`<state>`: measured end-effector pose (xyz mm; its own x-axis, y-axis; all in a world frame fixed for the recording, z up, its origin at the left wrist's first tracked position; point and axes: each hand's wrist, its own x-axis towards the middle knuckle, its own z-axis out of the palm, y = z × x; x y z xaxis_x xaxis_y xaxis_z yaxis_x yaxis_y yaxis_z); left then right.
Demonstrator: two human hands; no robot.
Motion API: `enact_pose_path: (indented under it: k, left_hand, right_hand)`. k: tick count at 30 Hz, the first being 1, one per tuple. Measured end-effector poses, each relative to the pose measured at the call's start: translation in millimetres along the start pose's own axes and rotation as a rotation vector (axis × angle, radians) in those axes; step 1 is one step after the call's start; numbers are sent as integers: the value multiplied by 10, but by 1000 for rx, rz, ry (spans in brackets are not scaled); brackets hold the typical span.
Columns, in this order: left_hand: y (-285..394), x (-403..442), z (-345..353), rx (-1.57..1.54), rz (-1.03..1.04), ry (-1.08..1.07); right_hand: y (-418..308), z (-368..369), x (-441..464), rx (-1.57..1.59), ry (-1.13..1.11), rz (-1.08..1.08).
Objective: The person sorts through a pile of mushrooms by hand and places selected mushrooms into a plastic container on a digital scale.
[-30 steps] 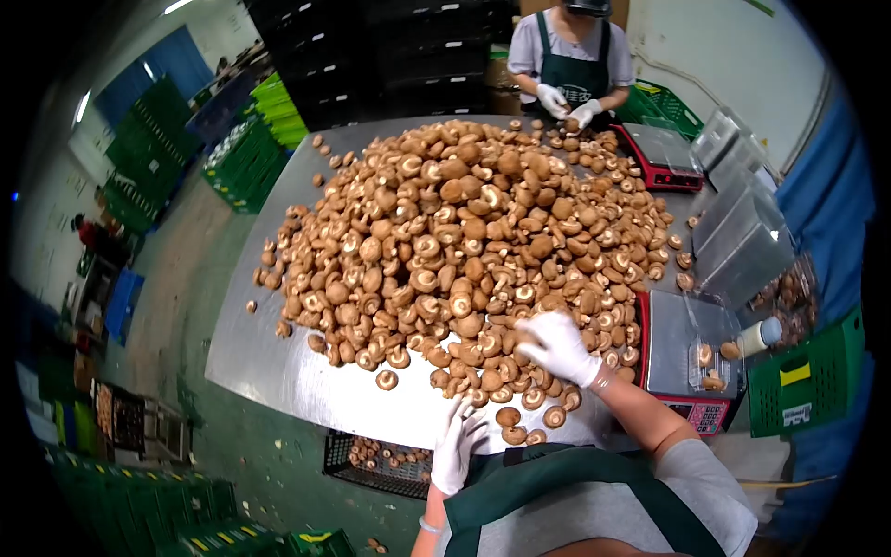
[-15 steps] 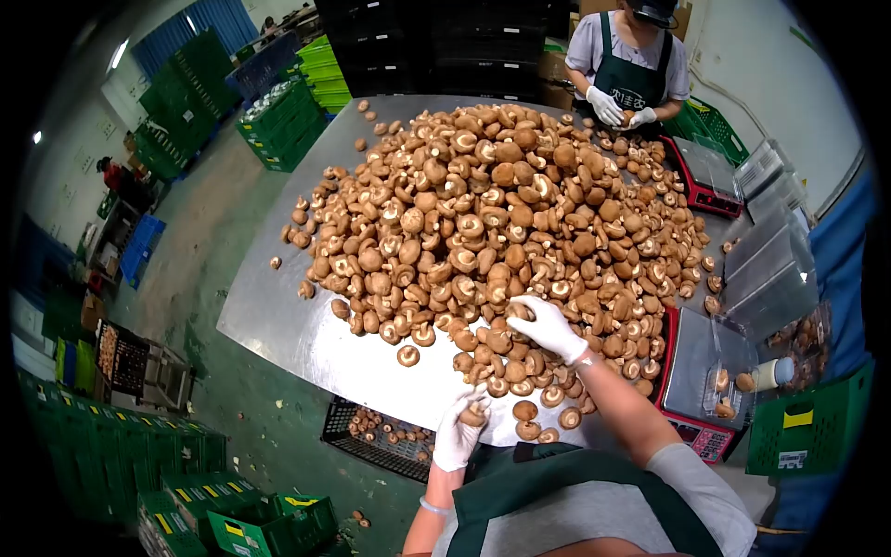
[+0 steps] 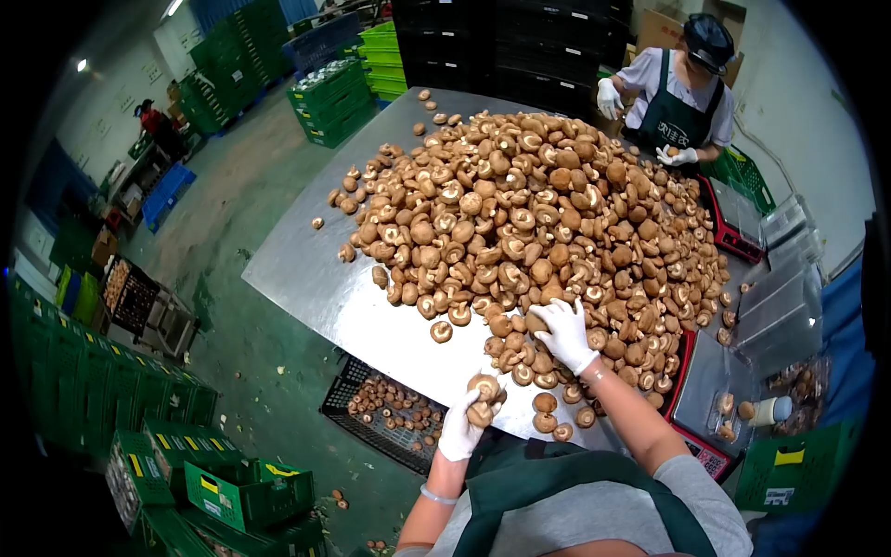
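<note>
My left hand [image 3: 458, 429], in a white glove, is closed around shiitake mushrooms [image 3: 482, 384] near the table's front edge; at least two show, one with its pale gills up. At the front of the large heap of shiitake mushrooms [image 3: 520, 223], my gloved right hand [image 3: 566, 336] has its thumb and fingers around a brown-capped mushroom [image 3: 535, 321]. Its outer fingers are spread over the heap. A few loose mushrooms [image 3: 545, 402] lie between my two hands on the metal table [image 3: 371, 320].
A black crate [image 3: 390, 444] with mushrooms stands below the table's front edge. To my right are a red scale [image 3: 713, 376] and clear plastic boxes [image 3: 780, 297]. A co-worker [image 3: 682, 102] in white gloves stands across the table. Green crates [image 3: 249, 492] are stacked at lower left.
The view has shifted, so the table sits further right. My left hand now shows more mushrooms than the single one before. The co-worker's hands, earlier together, have moved apart.
</note>
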<state>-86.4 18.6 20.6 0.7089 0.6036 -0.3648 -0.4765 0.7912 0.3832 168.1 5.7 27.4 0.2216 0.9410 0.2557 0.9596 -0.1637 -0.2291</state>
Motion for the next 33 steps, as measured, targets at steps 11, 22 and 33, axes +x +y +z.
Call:
enact_pose_path:
  k: [11,22,33]
  left_hand:
    - [-183,-427,-363,213,1,149]
    - [417,-672,-876,-83,686,470]
    - [366,-202,279,747,903,586]
  right_hand:
    - [-434,459,416,1,-144,-52]
    - [-669,412,239,139,-225,-319]
    - [-1161,31,-37,1764,-973,285]
